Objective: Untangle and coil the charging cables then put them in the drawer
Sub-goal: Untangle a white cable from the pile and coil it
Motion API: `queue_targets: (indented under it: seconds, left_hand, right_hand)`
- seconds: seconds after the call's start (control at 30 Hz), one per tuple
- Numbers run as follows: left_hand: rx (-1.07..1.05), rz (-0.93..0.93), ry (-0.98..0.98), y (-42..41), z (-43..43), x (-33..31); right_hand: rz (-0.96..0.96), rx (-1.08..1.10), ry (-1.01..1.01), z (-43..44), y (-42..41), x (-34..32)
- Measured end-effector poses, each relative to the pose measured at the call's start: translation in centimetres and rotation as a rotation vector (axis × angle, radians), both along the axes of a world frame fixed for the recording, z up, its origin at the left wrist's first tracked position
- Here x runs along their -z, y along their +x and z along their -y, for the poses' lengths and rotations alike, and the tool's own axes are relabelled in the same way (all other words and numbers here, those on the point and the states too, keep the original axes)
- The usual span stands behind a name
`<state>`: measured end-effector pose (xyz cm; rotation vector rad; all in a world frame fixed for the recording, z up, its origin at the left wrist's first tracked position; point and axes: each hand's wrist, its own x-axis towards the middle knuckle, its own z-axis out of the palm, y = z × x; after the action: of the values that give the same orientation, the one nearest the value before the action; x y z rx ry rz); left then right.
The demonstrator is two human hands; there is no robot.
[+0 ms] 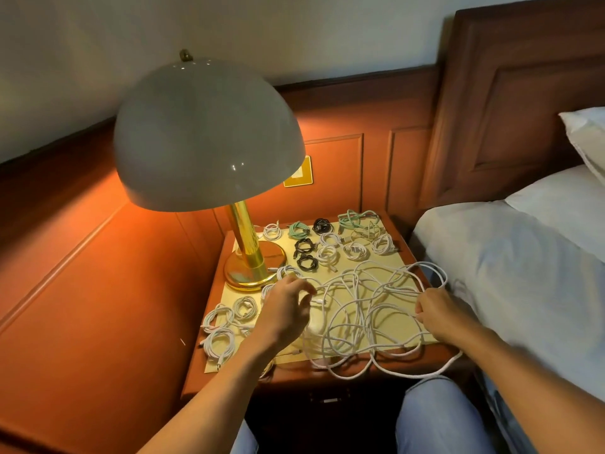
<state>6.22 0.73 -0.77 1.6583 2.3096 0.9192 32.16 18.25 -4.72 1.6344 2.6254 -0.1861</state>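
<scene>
A loose tangle of white charging cables (pixel 363 309) sprawls over the front of the nightstand top (pixel 334 276), with loops hanging past the front edge. My left hand (pixel 286 306) hovers over the tangle's left side, fingers loosely curled near a cable end. At the tangle's right edge my right hand (pixel 435 306) pinches a white strand. Several coiled white cables (pixel 222 329) lie at the front left. More coils in white, black (pixel 306 253) and green (pixel 299 229) sit toward the back. The drawer front (pixel 327 398) below is in shadow.
A brass lamp (pixel 252 267) with a large dome shade (pixel 206 136) stands on the nightstand's left rear. A bed (pixel 523 257) with white sheets borders the right side. Wood panelling runs behind and to the left. My knees in jeans (pixel 438 421) are under the front edge.
</scene>
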Motion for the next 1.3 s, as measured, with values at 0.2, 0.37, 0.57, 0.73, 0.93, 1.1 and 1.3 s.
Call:
queue_targets:
  seconds: [0.2, 0.37, 0.57, 0.73, 0.93, 1.1, 1.3]
  left_hand:
    - [0.185, 0.149, 0.014, 2.9, -2.5, -3.5]
    - [0.292, 0.482, 0.065, 4.6, -4.7, -8.0]
    - [0.141, 0.34, 0.095, 2.3, -3.7, -9.5]
    - [-0.005, 0.128, 0.053, -2.3, -0.2, -8.5]
    - [0.04, 0.039, 0.004, -4.7, 2.9, -10.6]
    - [-0.006, -0.001, 0.046, -4.7, 2.8, -14.7]
    - [0.095, -0.104, 0.113, -0.3, 1.5, -19.4]
  right_hand:
    - [-0.704, -0.215, -0.051, 0.8, -1.9, -7.8]
    - [-0.754, -0.545, 0.07, 2.2, -4.6, -15.4]
    - [-0.982, -0.327, 0.349, 0.5, -4.2, -18.9]
    - [-1.038, -0.066, 0.471, -2.0, -2.2, -19.2]
    - [-0.918, 0.057, 0.432, -3.2, -1.1, -17.7]
    - [-0.391, -0.155, -0.018, -1.5, -2.4, -17.0]
    - [-0.535, -0.512, -0.158, 4.3, -7.0, -18.6]
